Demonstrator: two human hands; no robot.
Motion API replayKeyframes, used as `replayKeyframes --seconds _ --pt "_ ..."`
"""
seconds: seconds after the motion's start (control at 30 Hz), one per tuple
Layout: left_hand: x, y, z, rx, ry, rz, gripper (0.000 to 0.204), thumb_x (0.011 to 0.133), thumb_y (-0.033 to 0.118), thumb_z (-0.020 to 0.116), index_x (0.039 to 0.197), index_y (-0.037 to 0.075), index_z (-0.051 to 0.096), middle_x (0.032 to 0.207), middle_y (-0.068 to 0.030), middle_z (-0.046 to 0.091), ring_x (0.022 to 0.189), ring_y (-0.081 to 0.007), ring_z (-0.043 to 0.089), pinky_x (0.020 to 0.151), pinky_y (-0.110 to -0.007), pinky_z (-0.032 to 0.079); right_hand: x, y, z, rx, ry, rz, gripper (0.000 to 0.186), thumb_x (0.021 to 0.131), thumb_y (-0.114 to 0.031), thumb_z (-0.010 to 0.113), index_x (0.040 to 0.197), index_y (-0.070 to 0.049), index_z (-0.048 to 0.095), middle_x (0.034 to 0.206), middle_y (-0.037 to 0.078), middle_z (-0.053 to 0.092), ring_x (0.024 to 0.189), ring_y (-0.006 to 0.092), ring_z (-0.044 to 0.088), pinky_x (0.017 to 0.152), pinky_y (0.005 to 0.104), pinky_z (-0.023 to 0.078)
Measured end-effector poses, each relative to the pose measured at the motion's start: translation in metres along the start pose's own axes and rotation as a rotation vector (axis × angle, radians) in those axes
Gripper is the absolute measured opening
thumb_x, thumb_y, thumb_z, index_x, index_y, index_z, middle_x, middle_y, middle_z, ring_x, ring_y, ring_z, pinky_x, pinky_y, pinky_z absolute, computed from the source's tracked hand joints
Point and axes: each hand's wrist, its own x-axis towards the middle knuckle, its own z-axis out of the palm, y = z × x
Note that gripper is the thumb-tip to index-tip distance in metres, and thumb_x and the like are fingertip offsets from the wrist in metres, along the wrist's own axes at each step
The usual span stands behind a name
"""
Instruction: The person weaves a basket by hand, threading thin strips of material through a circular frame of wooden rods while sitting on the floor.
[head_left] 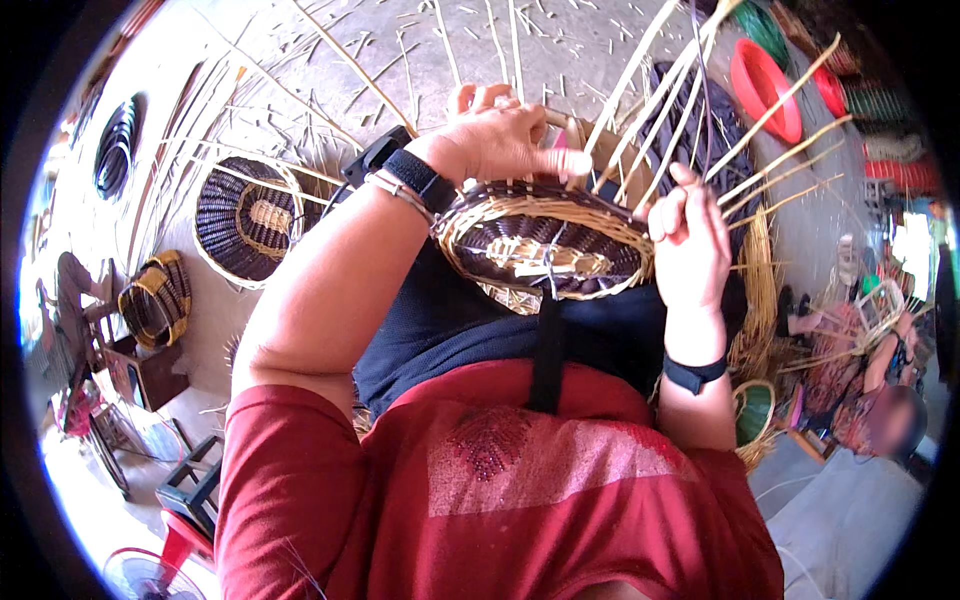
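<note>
An oval wicker basket (550, 262), woven in dark brown and pale strands, rests tilted on my lap. Long pale wicker strands (668, 95) fan out from its rim. My left hand (500, 140) lies over the far left rim, its fingers curled beyond it and its thumb stretched right along the weave; the fingertips are partly hidden. At the basket's right end is my right hand (692, 240), fingers bent and thumb against the rim where a strand meets it. Dark bands circle both wrists.
Another dark and pale basket (248, 222) sits on the floor at left, near a yellow and brown basket (155, 298). Wicker offcuts litter the far floor. A red basin (766, 92) stands far right. Another person (860, 400) sits at right, by a green-lined basket (753, 412).
</note>
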Motion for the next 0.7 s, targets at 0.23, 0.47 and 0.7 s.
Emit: replayKeyframes --seconds 0.23,0.47,0.7 --pt "-0.004 0.007 0.036 0.083 0.412 -0.026 0.067 0.095 0.065 0.045 0.109 0.006 0.073 0.12 -0.0191 0.071 0.14 -0.039 0.044 0.119 -0.057 0.017 0.039 -0.157 0.02 0.393 -0.244 -0.352 0.017 0.102 -0.005 0.043 0.093 -0.002 0.056 0.057 -0.005 0.038 0.04 0.0075 0.036 0.047 0.0233 0.04" --pt "-0.002 -0.001 0.045 0.175 0.601 0.061 0.057 0.092 0.056 0.06 0.119 0.006 0.062 0.123 -0.0195 0.064 0.133 -0.0402 0.046 0.113 -0.054 0.027 0.013 -0.023 0.046 0.037 -0.064 -0.097 0.043 0.113 -0.027 0.041 0.145 0.001 0.049 0.109 0.011 0.068 0.103 0.0194 0.063 0.103 0.0382 0.044" --pt "-0.001 0.029 0.041 0.329 0.78 0.214 0.078 0.079 0.033 0.077 0.151 0.021 0.047 0.156 -0.019 0.038 0.146 -0.0407 0.032 0.118 -0.059 0.02 0.006 0.018 -0.015 0.069 0.259 0.191 0.036 0.113 -0.025 0.045 0.134 0.001 0.059 0.067 -0.005 0.04 0.058 0.0078 0.039 0.061 0.0302 0.05"
